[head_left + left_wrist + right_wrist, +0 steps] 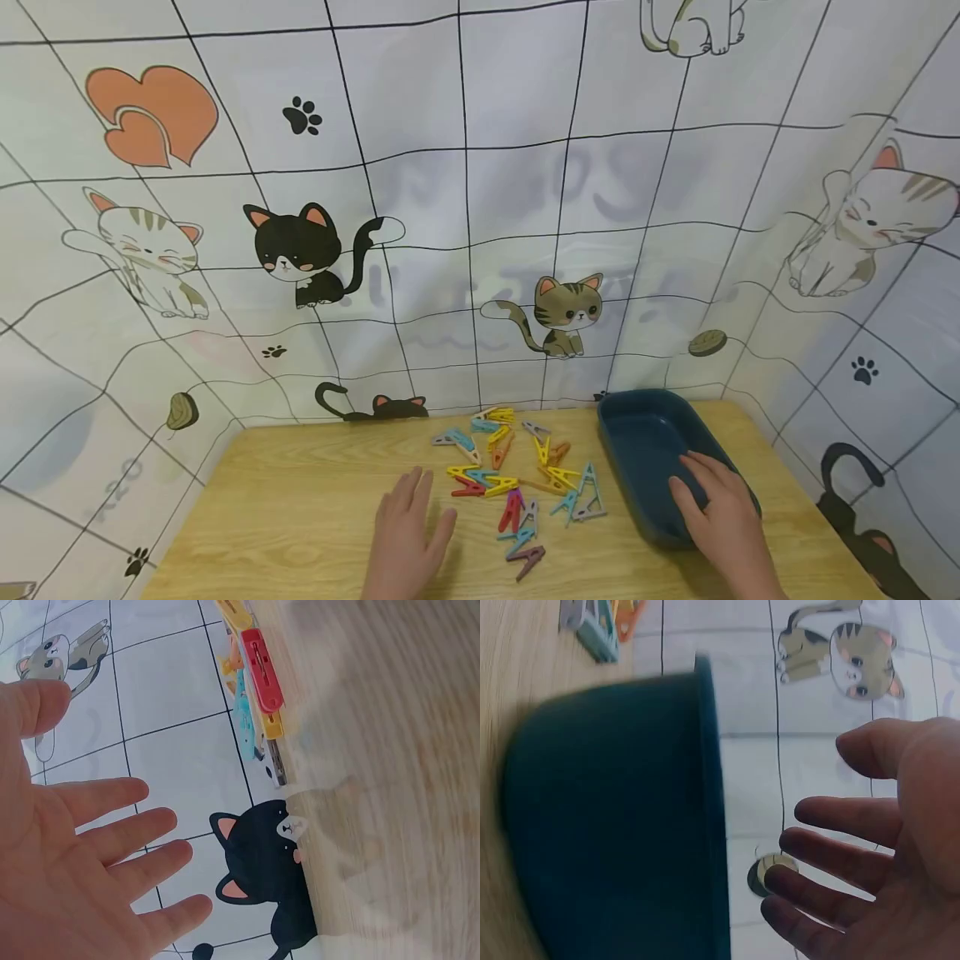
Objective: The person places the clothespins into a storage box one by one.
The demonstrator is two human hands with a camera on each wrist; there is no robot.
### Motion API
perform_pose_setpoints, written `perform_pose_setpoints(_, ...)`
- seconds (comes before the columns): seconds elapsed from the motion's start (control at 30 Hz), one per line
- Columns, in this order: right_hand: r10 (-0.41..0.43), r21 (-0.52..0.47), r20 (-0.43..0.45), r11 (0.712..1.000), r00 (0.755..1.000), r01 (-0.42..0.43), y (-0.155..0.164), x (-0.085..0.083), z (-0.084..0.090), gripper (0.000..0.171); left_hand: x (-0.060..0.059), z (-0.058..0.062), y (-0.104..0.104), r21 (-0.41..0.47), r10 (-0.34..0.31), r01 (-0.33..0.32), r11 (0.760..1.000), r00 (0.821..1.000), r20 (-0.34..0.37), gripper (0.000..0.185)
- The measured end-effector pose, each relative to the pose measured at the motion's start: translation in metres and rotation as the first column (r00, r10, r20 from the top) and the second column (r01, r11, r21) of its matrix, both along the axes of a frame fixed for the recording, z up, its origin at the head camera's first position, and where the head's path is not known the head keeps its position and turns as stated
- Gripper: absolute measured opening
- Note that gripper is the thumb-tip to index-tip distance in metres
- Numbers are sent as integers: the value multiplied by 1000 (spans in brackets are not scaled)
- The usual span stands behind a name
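Several clothespins (501,482) in yellow, red, blue, orange, purple and grey lie scattered on the wooden table (300,500). Left of them, my left hand (407,533) hovers with straight, slightly spread fingers and holds nothing. In the left wrist view a red clothespin (262,671) lies past the thumb, among yellow and blue ones. My right hand (722,515) is over the near right part of a dark blue bin (622,467), fingers relaxed and nothing in them. The right wrist view shows the bin's outer wall (615,817), with the fingers above its rim.
A white sheet (420,192) with black grid lines and cartoon cats hangs behind and along both sides of the table. The bin stands at the table's right, its far end near the sheet. A purple clothespin (529,562) lies nearest the front.
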State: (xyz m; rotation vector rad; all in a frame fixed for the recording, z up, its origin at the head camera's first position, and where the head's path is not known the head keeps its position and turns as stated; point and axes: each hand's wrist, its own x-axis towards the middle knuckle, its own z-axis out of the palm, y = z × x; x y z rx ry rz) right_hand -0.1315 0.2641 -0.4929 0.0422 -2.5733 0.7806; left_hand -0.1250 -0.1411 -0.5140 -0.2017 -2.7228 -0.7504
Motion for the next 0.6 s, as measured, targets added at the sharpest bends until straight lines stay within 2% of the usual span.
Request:
perform_pose_setpoints(0.17,-70,16,-37,997,997,71,15,-3,-10,34,-2,-2,4,-15,-27,26,1000,999,-37,57)
perform_pose_setpoints(0.3,-124,21,-24,992,992,124,25,-4,-14,33,-3,-4,8,-23,-48,47,999,999,-17,59)
perform_pose_setpoints(0.4,-168,8,25,986,985,168,31,-4,-13,34,-3,-5,13,-19,-63,63,998,998,7,60)
perform_pose_setpoints(0.6,-270,-14,154,961,951,275,40,-5,-12,40,-1,-11,26,-59,-110,107,992,993,-37,58)
